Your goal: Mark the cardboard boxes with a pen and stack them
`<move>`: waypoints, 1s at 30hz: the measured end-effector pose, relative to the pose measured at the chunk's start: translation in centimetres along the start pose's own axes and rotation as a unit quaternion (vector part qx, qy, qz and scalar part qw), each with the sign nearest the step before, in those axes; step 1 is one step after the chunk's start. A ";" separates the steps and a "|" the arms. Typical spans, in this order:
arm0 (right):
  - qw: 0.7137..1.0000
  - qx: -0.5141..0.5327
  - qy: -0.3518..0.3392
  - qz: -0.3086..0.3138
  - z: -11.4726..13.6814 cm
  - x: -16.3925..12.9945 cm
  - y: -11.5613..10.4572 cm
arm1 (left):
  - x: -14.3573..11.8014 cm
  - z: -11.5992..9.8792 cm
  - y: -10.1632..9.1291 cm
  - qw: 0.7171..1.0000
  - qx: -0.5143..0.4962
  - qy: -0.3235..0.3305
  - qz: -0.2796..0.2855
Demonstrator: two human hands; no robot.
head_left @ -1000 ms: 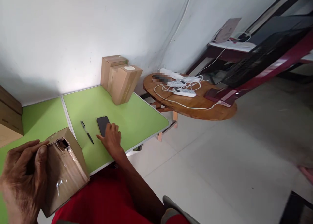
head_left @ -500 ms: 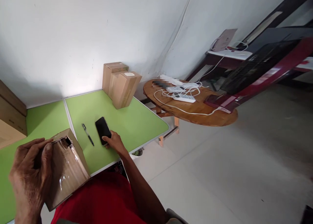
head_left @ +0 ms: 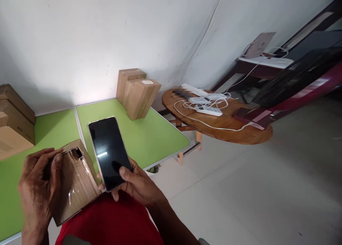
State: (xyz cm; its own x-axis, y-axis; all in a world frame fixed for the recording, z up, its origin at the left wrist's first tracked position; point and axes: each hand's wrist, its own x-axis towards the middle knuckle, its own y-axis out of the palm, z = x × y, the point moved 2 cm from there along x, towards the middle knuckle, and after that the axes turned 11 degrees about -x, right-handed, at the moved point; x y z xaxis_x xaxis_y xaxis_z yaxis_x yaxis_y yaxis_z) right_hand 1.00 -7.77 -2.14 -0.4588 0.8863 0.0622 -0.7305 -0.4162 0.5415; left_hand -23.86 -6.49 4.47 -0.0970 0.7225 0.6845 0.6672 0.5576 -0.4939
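Note:
A smartphone (head_left: 108, 149) with a dark screen and a clear case is gripped by my right hand (head_left: 139, 182), its thumb lying over the lower screen. It is held up above the table, to the right of a cardboard box (head_left: 76, 186). My left hand (head_left: 40, 188) clasps that box at its upper left edge, thumb on the near face. The box is tilted at the table's front edge, against my red clothing. Shiny tape covers part of it, and one top corner has a torn, dark hole. The pen cannot be seen now.
The green folding table (head_left: 160, 138) bears taped cartons (head_left: 143, 99) by the wall and larger boxes (head_left: 18, 127) at the left. To the right, a round wooden table (head_left: 227, 127) holds white power strips (head_left: 210, 109), tangled cables and the base of a dark red screen.
My right hand has lifted the smartphone off the table and brought it nearer, beside the box. My left hand keeps its hold on the box. The view has shifted slightly left.

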 end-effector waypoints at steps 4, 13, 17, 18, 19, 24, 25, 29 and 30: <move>0.996 0.030 -0.016 0.078 -0.7 0.1 4.0 | -0.3 0.0 -0.1 1.000 -0.009 0.007 0.003; 0.995 -0.008 -0.025 0.092 -3.3 0.7 5.6 | -0.9 0.0 -0.3 1.000 -0.009 -0.022 0.007; 0.997 -0.021 -0.004 0.069 -3.1 0.3 5.4 | -1.0 0.0 -0.3 1.000 -0.011 -0.022 -0.002; 0.998 -0.026 -0.001 0.061 -3.0 0.2 5.3 | -1.0 0.0 -0.2 1.000 -0.014 -0.022 -0.001; 0.998 -0.032 -0.002 0.052 -3.0 0.2 5.1 | -1.0 -0.1 -0.2 1.000 -0.017 -0.021 0.000; 0.998 -0.055 -0.024 -0.021 -2.6 0.0 4.1 | -0.9 -0.5 -0.2 0.999 -0.024 -0.025 0.001; 0.998 -0.052 -0.023 -0.027 -2.5 0.0 3.9 | -0.9 -0.5 -0.2 0.999 -0.023 -0.026 0.002; 0.999 -0.020 -0.019 -0.043 -2.0 0.2 2.2 | -0.9 -0.4 -0.2 1.000 -0.018 -0.012 0.001; 0.997 -0.024 -0.020 -0.065 -1.8 0.3 1.3 | -0.9 -0.4 -0.2 1.000 -0.017 -0.007 0.001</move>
State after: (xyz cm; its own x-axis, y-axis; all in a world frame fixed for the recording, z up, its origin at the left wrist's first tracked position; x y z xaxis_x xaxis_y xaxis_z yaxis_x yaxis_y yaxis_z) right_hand -1.03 -8.40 -2.90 -0.3387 0.9405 0.0268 -0.8062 -0.3048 0.5071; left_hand -23.62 -7.40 4.13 -0.1066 0.7293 0.6759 0.6917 0.5427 -0.4765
